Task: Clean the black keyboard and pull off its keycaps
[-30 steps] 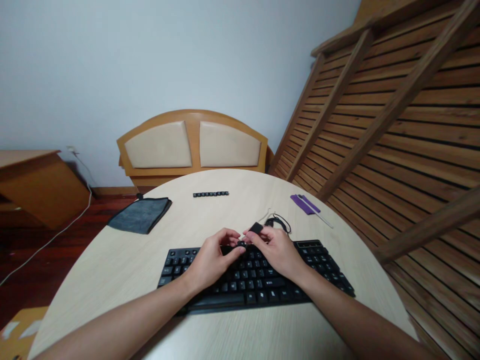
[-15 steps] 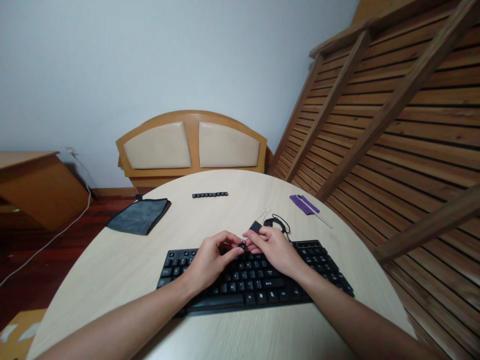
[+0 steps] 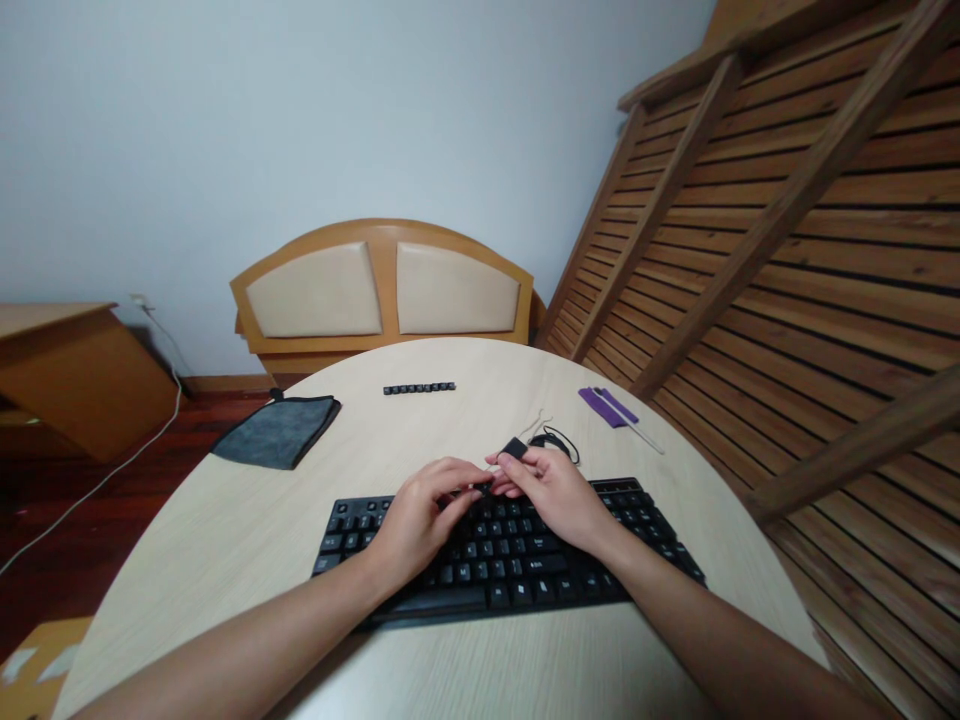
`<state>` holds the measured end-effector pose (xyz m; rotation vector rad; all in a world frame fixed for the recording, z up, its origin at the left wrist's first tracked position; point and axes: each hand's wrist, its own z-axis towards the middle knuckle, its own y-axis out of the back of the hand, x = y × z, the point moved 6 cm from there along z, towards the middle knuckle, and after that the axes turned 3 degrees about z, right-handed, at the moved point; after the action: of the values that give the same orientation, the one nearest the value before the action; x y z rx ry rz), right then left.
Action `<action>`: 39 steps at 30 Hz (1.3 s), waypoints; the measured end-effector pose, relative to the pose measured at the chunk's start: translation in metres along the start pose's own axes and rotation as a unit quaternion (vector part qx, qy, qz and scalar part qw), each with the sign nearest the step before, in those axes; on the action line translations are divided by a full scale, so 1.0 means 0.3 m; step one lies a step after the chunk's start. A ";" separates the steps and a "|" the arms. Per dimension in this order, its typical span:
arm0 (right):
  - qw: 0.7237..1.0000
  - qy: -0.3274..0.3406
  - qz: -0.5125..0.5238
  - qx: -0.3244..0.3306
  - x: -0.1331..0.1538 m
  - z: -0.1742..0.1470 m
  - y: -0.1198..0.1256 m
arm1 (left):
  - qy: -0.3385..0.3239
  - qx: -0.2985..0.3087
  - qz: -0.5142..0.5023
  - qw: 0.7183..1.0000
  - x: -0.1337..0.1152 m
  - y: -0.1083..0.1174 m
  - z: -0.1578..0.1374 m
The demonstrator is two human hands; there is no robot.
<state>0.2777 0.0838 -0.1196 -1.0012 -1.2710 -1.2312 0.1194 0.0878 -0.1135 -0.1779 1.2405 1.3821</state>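
Note:
A black keyboard (image 3: 517, 572) lies on the round table beneath both of my hands. My left hand (image 3: 421, 512) pinches a small black keycap (image 3: 482, 489) between thumb and fingers, just above the upper rows of keys. Beside it, my right hand (image 3: 556, 492) is closed around a wire keycap puller (image 3: 514, 448) with a black handle. Two thin wire prongs stick out past the handle, away from me. The puller's other end meets the keycap between my fingertips, where details are partly hidden.
A row of several loose keycaps (image 3: 418, 388) sits toward the table's far side. At left lies a folded grey cloth (image 3: 277, 432). A purple cloth (image 3: 604, 408) with a thin stick-like tool (image 3: 637, 432) is at right. The coiled cable (image 3: 562, 440) rests behind the keyboard.
My left fingers have shifted and now cover more of the keycap. The puller in my right hand has tilted slightly, its prongs swinging a little to the right.

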 end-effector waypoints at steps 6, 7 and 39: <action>1.000 0.024 -0.003 0.009 0.028 -0.008 0.002 | -0.016 0.009 0.016 1.000 -0.010 -0.006 -0.001; 1.000 0.026 -0.003 0.012 0.028 -0.008 0.001 | -0.020 0.011 0.019 1.000 -0.012 -0.006 -0.002; 0.998 -0.033 0.036 -0.043 0.046 0.012 0.091 | -0.080 -0.096 0.101 0.987 -0.070 0.104 0.102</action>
<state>0.3028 0.0892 -0.1026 -1.1481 -1.2302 -1.2136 0.1174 0.1057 -0.0685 -0.0742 1.0123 1.6598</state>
